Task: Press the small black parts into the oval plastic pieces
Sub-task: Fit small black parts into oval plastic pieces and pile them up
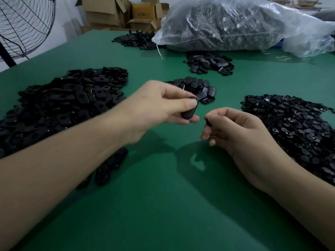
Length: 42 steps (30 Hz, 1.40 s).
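Note:
My left hand grips a black oval plastic piece between thumb and fingers, above the middle of the green table. A short gap to its right, my right hand pinches a small black part at its fingertips; a thin metal bit shows under its fingers. A large heap of oval pieces lies to the left, a heap of small black parts to the right.
A small stack of black pieces lies just beyond my hands, with another pile farther back. A big clear bag of parts fills the far side. A few ovals lie under my left forearm. A fan stands at left.

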{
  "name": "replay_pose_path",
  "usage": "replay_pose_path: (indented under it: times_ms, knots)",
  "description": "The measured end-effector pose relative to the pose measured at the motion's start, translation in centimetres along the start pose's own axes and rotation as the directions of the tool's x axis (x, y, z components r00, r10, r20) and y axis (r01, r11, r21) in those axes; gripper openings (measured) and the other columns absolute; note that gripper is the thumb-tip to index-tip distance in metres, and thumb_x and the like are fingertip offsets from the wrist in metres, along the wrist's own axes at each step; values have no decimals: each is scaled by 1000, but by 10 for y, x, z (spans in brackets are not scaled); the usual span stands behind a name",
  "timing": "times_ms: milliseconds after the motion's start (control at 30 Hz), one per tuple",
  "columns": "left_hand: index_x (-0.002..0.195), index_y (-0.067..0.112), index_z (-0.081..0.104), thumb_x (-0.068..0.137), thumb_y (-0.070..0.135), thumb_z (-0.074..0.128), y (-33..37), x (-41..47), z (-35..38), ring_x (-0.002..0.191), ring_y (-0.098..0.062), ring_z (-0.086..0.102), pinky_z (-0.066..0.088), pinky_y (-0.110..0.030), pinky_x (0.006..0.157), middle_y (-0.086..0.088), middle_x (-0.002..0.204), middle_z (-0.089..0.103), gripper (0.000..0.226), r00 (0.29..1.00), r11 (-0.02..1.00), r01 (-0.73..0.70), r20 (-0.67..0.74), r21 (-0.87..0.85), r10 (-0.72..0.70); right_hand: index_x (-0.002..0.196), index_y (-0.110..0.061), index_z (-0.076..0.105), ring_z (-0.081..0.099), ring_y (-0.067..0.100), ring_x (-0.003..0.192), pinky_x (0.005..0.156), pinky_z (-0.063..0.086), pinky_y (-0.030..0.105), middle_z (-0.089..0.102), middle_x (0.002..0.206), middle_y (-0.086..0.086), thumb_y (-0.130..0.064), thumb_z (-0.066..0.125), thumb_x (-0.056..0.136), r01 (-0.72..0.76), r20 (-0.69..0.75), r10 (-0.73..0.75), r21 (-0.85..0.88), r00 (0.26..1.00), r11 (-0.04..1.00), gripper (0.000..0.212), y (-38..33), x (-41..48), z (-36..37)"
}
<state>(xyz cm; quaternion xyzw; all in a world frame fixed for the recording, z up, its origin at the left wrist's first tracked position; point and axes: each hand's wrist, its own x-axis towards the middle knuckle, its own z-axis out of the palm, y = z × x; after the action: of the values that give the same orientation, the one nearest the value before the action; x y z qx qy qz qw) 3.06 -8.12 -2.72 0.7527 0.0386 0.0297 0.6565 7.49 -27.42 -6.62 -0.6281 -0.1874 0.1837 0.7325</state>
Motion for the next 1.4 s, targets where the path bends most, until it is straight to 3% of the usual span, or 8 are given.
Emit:
replay_pose_path:
  times_ms: [133,300,533,767,1033,1233,1400]
  knots:
    - [110,5,74,93,2,70,-26,-17,11,93,-21,78,60,-21,78,-11,102,79,18,995,985,0,-100,-175,-18,99,-7,69,67,14,76,63,52,20,71,77,5,-20,64,92,-8,56,7,22,998,1000,15,-1,-4,-5]
    - [121,15,73,91,-1,71,-44,-36,19,99,-16,77,57,-23,93,-1,107,78,34,985,989,-54,-167,-141,30,103,-10,70,70,14,82,65,53,19,74,83,7,-17,66,86,-5,97,4,7,995,1000,19,-3,-6,-8]
    - [121,6,71,86,-3,71,-43,-37,21,93,-23,78,60,-22,78,-7,103,79,35,971,963,-157,-210,-221,111,101,-19,80,69,13,86,67,52,18,75,87,7,-22,70,81,34,110,-28,-55,994,998,22,-5,-6,-12]
    - [110,6,75,75,7,76,-42,-36,24,86,-22,79,59,-20,72,-8,96,80,35,969,957,-201,-186,-211,162,100,-22,80,65,12,71,60,49,18,77,90,7,-14,70,88,107,77,-97,-128,992,986,18,-6,-5,-13]
    - [118,24,75,80,12,79,-42,-35,24,86,-20,79,59,-22,71,-7,96,78,40,966,971,-206,-187,-125,181,96,-19,80,66,14,66,60,50,19,78,88,11,-22,75,76,67,68,-61,-89,996,994,21,-7,-6,-11]
    - [104,20,74,93,18,72,-43,-36,23,88,-16,78,60,-24,74,-2,91,80,11,960,971,-221,-193,-86,202,94,-19,81,68,13,66,60,51,18,78,88,11,-26,76,73,29,90,-23,-67,996,997,22,-8,-8,-9]
    - [103,15,69,91,17,74,-43,-35,22,88,-14,78,58,-20,70,0,90,80,13,952,968,-241,-209,-69,222,93,-19,81,66,13,68,62,51,19,77,85,10,-27,77,72,29,104,-21,-71,994,997,23,-8,-9,-8]
